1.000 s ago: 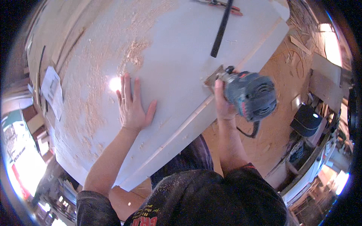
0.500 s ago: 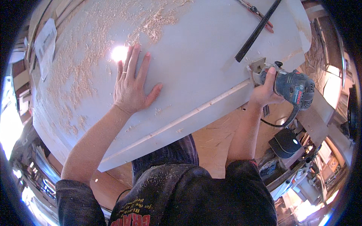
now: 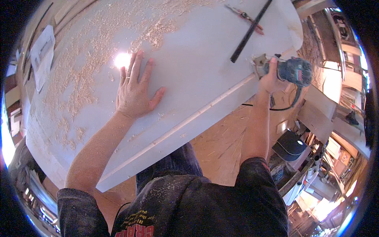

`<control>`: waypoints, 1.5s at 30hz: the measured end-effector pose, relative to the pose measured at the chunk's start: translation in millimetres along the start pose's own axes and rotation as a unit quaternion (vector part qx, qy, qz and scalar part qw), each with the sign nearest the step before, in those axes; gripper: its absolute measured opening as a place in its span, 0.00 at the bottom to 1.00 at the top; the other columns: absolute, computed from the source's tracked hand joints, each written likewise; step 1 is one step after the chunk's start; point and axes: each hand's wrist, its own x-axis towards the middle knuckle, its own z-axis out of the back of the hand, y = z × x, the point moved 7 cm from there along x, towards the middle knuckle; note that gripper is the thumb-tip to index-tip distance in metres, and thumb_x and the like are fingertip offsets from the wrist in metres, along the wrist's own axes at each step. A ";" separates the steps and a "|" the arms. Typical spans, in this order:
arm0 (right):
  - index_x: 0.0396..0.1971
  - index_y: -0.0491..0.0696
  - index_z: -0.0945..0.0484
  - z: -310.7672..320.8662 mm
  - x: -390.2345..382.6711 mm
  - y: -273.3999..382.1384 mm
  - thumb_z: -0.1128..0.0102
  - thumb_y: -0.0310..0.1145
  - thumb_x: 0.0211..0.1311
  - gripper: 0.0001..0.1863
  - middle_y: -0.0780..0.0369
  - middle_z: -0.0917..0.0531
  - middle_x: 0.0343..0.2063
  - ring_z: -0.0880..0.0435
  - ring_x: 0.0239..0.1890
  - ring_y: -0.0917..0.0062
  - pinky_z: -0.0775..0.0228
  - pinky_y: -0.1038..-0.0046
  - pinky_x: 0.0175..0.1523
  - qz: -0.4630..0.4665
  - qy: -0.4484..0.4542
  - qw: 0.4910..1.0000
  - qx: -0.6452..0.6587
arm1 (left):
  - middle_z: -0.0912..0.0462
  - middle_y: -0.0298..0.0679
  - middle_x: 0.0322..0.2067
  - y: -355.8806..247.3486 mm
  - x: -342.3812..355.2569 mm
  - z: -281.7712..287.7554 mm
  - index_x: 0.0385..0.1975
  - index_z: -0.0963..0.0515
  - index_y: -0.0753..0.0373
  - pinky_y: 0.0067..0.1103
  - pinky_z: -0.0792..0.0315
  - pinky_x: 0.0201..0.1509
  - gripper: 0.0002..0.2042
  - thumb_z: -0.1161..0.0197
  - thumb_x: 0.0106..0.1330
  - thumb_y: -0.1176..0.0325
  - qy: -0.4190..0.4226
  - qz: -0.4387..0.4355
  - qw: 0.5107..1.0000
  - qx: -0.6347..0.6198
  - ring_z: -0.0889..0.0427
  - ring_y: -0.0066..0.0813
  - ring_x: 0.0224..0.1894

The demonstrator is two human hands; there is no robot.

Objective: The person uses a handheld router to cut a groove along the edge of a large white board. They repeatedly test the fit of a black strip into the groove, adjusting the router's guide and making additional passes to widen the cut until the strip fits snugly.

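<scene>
A large pale panel (image 3: 193,67) carries scattered wood shavings (image 3: 79,91), with a light strip (image 3: 181,126) along its near right edge. My left hand (image 3: 134,94) lies on it with fingers spread, beside a glaring bright spot. My right hand (image 3: 271,81) is closed around a blue-grey power router (image 3: 294,72), whose base sits at the panel's right edge; a black cord loops below it. A black bar (image 3: 250,31) crosses a red-handled tool (image 3: 244,15) on the panel, just above the router.
A white paper sheet (image 3: 42,59) lies at the far left. A wooden floor (image 3: 217,146) shows below the panel. At right are grey boards (image 3: 316,110), a black case (image 3: 288,146) and clutter with scraps of wood.
My right hand has moved the router up and rightward along the panel's edge over the last second. My left hand stays spread on the panel. The head view has shifted somewhat.
</scene>
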 end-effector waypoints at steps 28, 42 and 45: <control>0.54 0.45 0.24 -8.4 -8.7 -10.7 0.24 0.41 0.56 0.29 0.58 0.18 0.47 0.19 0.52 0.63 0.28 0.59 0.60 -0.038 0.218 0.948 -0.227 | 0.51 0.54 0.78 -113.9 216.7 -28.3 0.76 0.42 0.65 0.51 0.65 0.82 0.36 0.47 0.76 0.47 -0.063 0.029 0.993 0.095 0.56 0.51 0.82; 0.58 0.38 0.31 7.6 36.7 -49.6 0.28 0.39 0.62 0.31 0.53 0.24 0.54 0.24 0.56 0.63 0.30 0.61 0.63 -0.074 0.150 0.975 -0.144 | 0.52 0.54 0.79 -118.3 222.4 -22.2 0.77 0.43 0.61 0.49 0.59 0.82 0.37 0.41 0.73 0.53 -0.048 0.028 0.998 0.033 0.55 0.55 0.81; 0.56 0.37 0.30 7.6 52.1 -64.7 0.30 0.34 0.61 0.28 0.52 0.22 0.52 0.21 0.53 0.64 0.27 0.60 0.60 -0.060 0.121 0.984 -0.118 | 0.51 0.54 0.79 -113.4 219.9 -24.9 0.77 0.43 0.61 0.50 0.58 0.81 0.37 0.41 0.72 0.53 -0.057 0.028 0.998 0.018 0.54 0.55 0.81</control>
